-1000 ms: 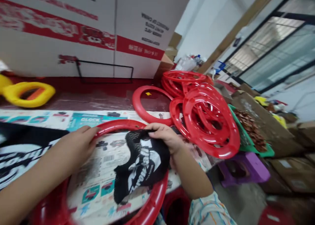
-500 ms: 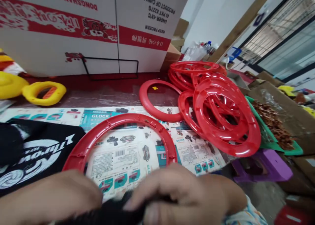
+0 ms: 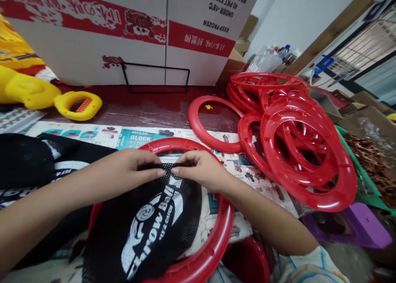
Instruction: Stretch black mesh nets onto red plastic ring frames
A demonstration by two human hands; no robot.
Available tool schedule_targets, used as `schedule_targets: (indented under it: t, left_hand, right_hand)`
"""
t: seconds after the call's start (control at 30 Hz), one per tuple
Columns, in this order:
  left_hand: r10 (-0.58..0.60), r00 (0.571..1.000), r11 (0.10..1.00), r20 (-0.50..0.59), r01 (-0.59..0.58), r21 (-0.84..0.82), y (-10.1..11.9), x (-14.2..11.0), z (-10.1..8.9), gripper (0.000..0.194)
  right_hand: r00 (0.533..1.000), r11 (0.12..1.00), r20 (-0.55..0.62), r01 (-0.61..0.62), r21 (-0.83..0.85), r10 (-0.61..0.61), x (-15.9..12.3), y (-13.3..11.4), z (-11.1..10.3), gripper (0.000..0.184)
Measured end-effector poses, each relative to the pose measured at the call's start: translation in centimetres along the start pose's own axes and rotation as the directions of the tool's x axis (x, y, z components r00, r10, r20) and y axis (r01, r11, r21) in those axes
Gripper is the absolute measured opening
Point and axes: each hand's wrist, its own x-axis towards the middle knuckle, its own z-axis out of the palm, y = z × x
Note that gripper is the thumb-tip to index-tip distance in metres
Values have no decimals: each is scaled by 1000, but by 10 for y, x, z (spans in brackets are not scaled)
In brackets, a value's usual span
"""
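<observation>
Both hands up on one piece. Left hand (image 3: pixel 140 165) and right hand (image 3: pixel 198 169) each have thumb and fingers closed on the far edge of the black mesh cloth (image 3: pixel 154 229), pinching it side by side. Cloth is print side up over the red ring (image 3: pixel 227 223), covering its near-left part; far rim shows just beyond the hands.

Progress: looks early on this piece. Cloth is over the ring, but its right edge falls inside the opening, short of the bare right rim, so it isn't stretched across. Can't tell if any edge is fixed.

Rest: more black cloths (image 3: pixel 27 159) lie at left, off any ring that shows. Heap of red rings (image 3: pixel 312 197) at right, plus a single ring (image 3: pixel 194 118) at the heap's left; no cloth seen on them. No finished piece visible. Printed sheets (image 3: pixel 136 138) underneath, on the red bench (image 3: pixel 133 105).
</observation>
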Motion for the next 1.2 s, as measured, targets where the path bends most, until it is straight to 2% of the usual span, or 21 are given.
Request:
schedule_targets:
  t: [0.1,0.2,0.27,0.37,0.5,0.6,0.7,1.03,1.2]
  left_hand:
    - [77,993,943,87,-101,317,0,23,-4,29]
    - [247,964,868,102,-267,420,-7,39,-7,33]
    - [299,950,849,88,-307,429,-14,46,-5,35]
    - [255,966,873,39,-247,421,-24,54,0,36]
    - [253,962,882,-107,-184,433,-32,57,7,31]
    - [234,955,903,-181,-145,404,-35,58,9,30]
    - [179,962,919,-205,-89,383,-36,59,9,30]
    - [133,969,931,-210,-50,361,-35,60,7,27]
    - [154,965,951,-213,-86,297,-37,58,8,28]
  right_hand:
    - [999,991,6,44,-123,-44,14,3,-1,13]
    - [993,959,-74,74,-275,-97,22,2,1,10]
    - [984,913,-140,43,-406,-109,27,1,3,13]
    - [968,804,-188,21,-595,-164,34,0,4,17]
    - [948,695,-197,35,-718,-251,42,-1,6,18]
    - [947,639,-224,-27,-769,-230,48,-3,7,21]
    - [946,581,-245,-81,-810,-210,53,-6,8,21]
    - [945,599,-280,-129,-790,-166,58,-11,6,18]
    - [946,628,-277,-115,-770,-166,55,-10,4,20]
